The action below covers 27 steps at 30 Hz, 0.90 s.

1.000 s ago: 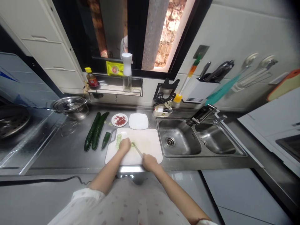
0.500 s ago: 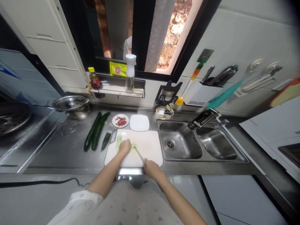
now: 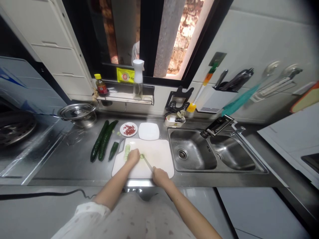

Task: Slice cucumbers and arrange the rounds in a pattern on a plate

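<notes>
Head view, on my remote monitor. Right hand [image 3: 160, 177] closed around the knife [image 3: 149, 164]; the fist hides the handle. Left hand [image 3: 133, 157] curled, left of the cutting board's [image 3: 157, 164] centre; its back covers the fingers, so I cannot tell whether it grips anything. Green-rimmed cucumber round [image 3: 142, 156] at the blade's tip; loose slice or end of a longer piece, I cannot tell. Row of cucumber slices [image 3: 127, 148] along the board's left edge, partly behind the hand. Left of that edge, on the worktop [image 3: 62, 166]: cut cucumber piece [image 3: 114, 150], then two whole cucumbers [image 3: 99, 143]. Square plate [image 3: 149, 131] just beyond the board's far edge; sink [image 3: 196, 149] beside its right edge.
</notes>
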Each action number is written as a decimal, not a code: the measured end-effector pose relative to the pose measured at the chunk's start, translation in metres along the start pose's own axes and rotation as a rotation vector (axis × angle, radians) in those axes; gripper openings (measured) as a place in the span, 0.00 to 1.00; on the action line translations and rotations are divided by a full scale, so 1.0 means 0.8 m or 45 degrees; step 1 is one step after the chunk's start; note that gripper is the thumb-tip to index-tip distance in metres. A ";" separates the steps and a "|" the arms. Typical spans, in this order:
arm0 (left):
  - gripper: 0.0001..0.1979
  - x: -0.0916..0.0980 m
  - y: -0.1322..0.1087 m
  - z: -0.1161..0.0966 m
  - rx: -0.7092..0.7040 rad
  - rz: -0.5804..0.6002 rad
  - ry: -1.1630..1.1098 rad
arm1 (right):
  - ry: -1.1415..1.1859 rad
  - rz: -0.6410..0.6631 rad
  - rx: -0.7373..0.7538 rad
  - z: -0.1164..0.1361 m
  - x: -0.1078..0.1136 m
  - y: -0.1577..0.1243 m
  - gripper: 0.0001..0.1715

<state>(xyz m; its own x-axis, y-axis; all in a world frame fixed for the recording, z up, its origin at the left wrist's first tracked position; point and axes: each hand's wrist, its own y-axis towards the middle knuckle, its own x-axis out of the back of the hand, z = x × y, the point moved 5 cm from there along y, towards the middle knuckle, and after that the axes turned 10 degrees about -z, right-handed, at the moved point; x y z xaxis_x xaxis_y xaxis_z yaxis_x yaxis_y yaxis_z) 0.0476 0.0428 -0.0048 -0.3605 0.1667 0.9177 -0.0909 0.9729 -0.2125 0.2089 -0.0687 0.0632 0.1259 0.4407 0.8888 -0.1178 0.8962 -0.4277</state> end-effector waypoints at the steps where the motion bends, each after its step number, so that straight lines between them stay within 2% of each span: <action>1: 0.15 -0.001 0.000 0.000 -0.002 -0.002 0.004 | 0.002 -0.004 -0.001 -0.001 -0.001 -0.001 0.19; 10: 0.13 -0.006 0.005 0.003 -0.009 0.013 0.009 | 0.021 -0.026 -0.003 -0.017 -0.014 -0.016 0.17; 14: 0.13 -0.004 0.004 0.003 -0.016 0.010 -0.004 | 0.041 -0.036 0.008 -0.017 -0.012 -0.018 0.17; 27: 0.13 -0.001 0.000 0.002 -0.024 -0.032 -0.016 | 0.055 -0.008 -0.011 -0.004 -0.005 0.001 0.18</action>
<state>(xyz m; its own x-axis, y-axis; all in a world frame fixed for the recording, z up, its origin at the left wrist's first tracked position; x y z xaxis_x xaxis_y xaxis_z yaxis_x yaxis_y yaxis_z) 0.0461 0.0426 -0.0059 -0.3698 0.1405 0.9184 -0.0824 0.9796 -0.1830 0.2116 -0.0692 0.0588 0.1689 0.4367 0.8836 -0.1087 0.8993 -0.4237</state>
